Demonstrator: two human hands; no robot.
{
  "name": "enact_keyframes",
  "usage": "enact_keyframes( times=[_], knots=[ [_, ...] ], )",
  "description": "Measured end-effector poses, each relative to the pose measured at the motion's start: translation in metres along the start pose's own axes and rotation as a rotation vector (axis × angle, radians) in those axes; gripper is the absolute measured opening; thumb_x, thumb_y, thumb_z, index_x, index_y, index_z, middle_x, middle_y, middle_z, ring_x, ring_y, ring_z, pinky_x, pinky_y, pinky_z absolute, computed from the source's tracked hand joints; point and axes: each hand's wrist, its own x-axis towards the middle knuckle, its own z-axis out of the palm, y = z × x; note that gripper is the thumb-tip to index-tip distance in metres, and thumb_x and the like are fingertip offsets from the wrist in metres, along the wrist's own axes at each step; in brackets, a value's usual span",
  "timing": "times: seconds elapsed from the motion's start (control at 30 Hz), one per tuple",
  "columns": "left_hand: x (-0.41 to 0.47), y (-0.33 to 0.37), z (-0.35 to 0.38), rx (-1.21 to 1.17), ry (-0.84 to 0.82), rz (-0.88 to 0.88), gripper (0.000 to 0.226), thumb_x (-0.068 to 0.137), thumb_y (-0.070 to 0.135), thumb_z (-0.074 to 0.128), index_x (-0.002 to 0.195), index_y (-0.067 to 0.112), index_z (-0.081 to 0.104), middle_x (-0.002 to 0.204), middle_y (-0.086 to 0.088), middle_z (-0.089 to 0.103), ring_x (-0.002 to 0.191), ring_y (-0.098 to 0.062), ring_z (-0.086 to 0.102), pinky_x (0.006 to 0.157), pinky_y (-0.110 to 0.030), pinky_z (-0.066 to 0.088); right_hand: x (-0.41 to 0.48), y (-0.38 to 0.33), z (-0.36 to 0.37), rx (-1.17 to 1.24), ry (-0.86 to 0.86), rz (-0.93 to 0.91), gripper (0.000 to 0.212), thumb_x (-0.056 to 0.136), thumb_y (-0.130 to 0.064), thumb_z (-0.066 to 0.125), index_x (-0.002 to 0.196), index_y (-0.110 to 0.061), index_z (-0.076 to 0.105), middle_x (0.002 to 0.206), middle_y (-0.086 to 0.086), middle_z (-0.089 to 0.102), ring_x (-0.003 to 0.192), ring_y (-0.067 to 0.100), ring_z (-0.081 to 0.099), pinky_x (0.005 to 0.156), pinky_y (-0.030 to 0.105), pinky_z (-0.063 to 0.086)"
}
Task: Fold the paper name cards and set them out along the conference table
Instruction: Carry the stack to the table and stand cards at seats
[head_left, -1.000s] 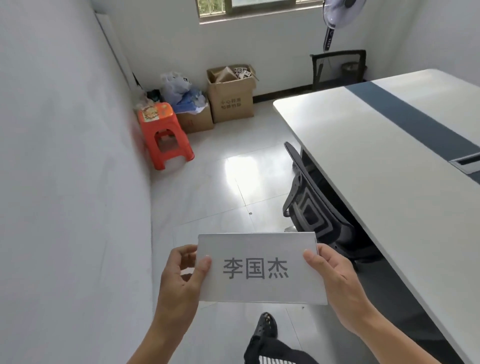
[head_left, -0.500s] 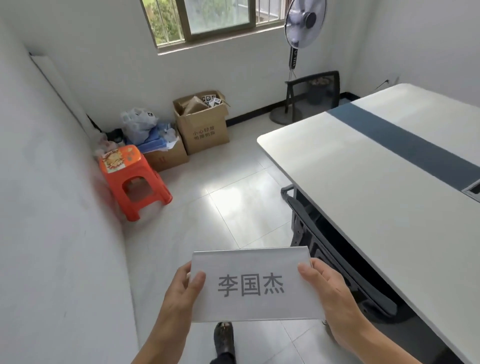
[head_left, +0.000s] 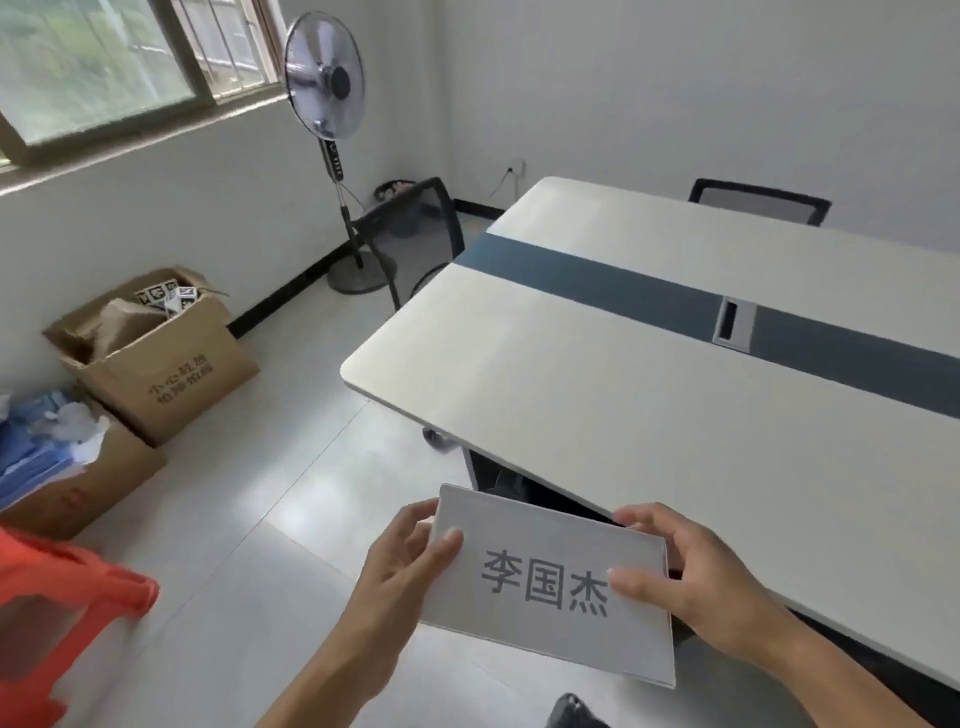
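1. I've swung toward the worktop (head_left: 649, 415); its corner now sits just ahead.
2. Left hand (head_left: 400, 577) and right hand (head_left: 691, 577) pinch the name card (head_left: 550, 582) (folded already, I think) by its ends, above the floor.

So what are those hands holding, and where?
A paper name card, gripped at its two short ends: left hand on the left end, right hand on the right.

We are seeing a white name card (head_left: 556, 582) showing dark grey characters, a cream conference table (head_left: 649, 415) carrying a slate-blue stripe (head_left: 597, 283), an orange stool (head_left: 62, 613), brown cardboard boxes (head_left: 156, 358), and a grey fan (head_left: 322, 83).
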Motion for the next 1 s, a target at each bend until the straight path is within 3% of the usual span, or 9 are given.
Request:
enact_keyframes(
  times=[0.07, 0.17, 0.33, 0.43, 0.53, 0.6, 0.77, 0.9, 1.0],
  knots=[
    [0.032, 0.006, 0.015, 0.025, -0.082, -0.008, 0.036, 0.080, 0.031, 0.066, 0.113, 0.017, 0.061, 0.099, -0.010, 0.074, 0.081, -0.021, 0.071, 0.062, -0.023, 0.052, 0.015, -0.004, -0.021, -0.190, 0.008, 0.006, 0.050, 0.063, -0.055, 0.078, 0.108, -0.043, 0.060, 0.106, -0.017, 0.069, 0.090, 0.004, 0.069, 0.080, 0.029, 0.056],
    [0.082, 0.013, 0.041, 0.071, -0.185, -0.028, 0.034, 0.079, 0.031, 0.064, 0.109, 0.016, 0.062, 0.104, -0.011, 0.072, 0.087, -0.025, 0.070, 0.066, -0.026, 0.052, 0.046, -0.008, -0.055, -0.363, -0.057, 0.049, 0.044, 0.063, -0.060, 0.074, 0.102, -0.044, 0.062, 0.100, -0.023, 0.071, 0.089, 0.000, 0.067, 0.082, 0.030, 0.055],
    [0.169, 0.026, 0.088, 0.138, -0.265, -0.078, 0.031, 0.075, 0.021, 0.064, 0.103, 0.008, 0.057, 0.096, -0.008, 0.071, 0.077, -0.021, 0.067, 0.059, -0.030, 0.051, 0.115, 0.007, -0.112, -0.229, -0.255, 0.135, 0.034, 0.070, -0.045, 0.079, 0.099, -0.031, 0.066, 0.100, -0.012, 0.074, 0.091, 0.007, 0.070, 0.087, 0.041, 0.055],
    [0.222, 0.033, 0.119, 0.185, -0.301, -0.088, 0.033, 0.073, 0.020, 0.063, 0.101, 0.005, 0.055, 0.090, -0.007, 0.071, 0.071, -0.018, 0.067, 0.058, -0.028, 0.051, 0.154, 0.026, -0.144, -0.193, -0.279, 0.154, 0.034, 0.072, -0.041, 0.079, 0.096, -0.019, 0.069, 0.099, -0.003, 0.075, 0.092, 0.014, 0.071, 0.088, 0.047, 0.054],
    [0.277, 0.027, 0.145, 0.259, -0.250, -0.047, 0.030, 0.081, 0.025, 0.066, 0.105, 0.008, 0.060, 0.094, -0.001, 0.071, 0.081, -0.009, 0.068, 0.064, -0.014, 0.050, 0.190, 0.042, -0.180, -0.241, -0.194, 0.175, 0.033, 0.070, -0.045, 0.079, 0.094, -0.025, 0.070, 0.094, -0.004, 0.074, 0.087, 0.014, 0.070, 0.083, 0.043, 0.055],
    [0.319, 0.009, 0.155, 0.359, -0.139, -0.030, 0.027, 0.087, 0.032, 0.063, 0.105, 0.012, 0.062, 0.100, 0.002, 0.069, 0.094, -0.010, 0.065, 0.071, -0.011, 0.046, 0.213, 0.054, -0.208, -0.376, -0.080, 0.210, 0.032, 0.071, -0.050, 0.076, 0.096, -0.032, 0.069, 0.090, -0.008, 0.072, 0.085, 0.014, 0.067, 0.078, 0.038, 0.054],
    [0.421, -0.064, 0.173, 1.005, -0.042, 0.028, 0.044, 0.091, 0.040, 0.054, 0.126, 0.014, 0.052, 0.131, -0.006, 0.052, 0.121, -0.024, 0.049, 0.097, -0.035, 0.039, 0.281, 0.095, -0.267, -0.709, 0.281, 0.264, 0.044, 0.079, -0.053, 0.066, 0.121, -0.039, 0.060, 0.109, -0.006, 0.071, 0.095, 0.023, 0.062, 0.074, 0.031, 0.044],
    [0.470, -0.114, 0.187, 1.410, -0.122, 0.071, 0.058, 0.094, 0.046, 0.039, 0.145, 0.018, 0.031, 0.157, -0.011, 0.022, 0.145, -0.029, 0.018, 0.114, -0.042, 0.018, 0.335, 0.137, -0.297, -0.812, 0.344, 0.321, 0.049, 0.083, -0.050, 0.063, 0.129, -0.034, 0.055, 0.124, -0.002, 0.066, 0.110, 0.028, 0.060, 0.087, 0.035, 0.045],
    [0.480, -0.156, 0.188, 1.557, -0.190, 0.074, 0.065, 0.096, 0.050, 0.023, 0.152, 0.019, 0.015, 0.162, -0.016, 0.004, 0.148, -0.034, -0.002, 0.117, -0.050, 0.001, 0.369, 0.161, -0.308, -0.840, 0.339, 0.339, 0.051, 0.084, -0.049, 0.063, 0.131, -0.032, 0.054, 0.127, -0.001, 0.064, 0.112, 0.028, 0.059, 0.089, 0.035, 0.043]
  ],
)
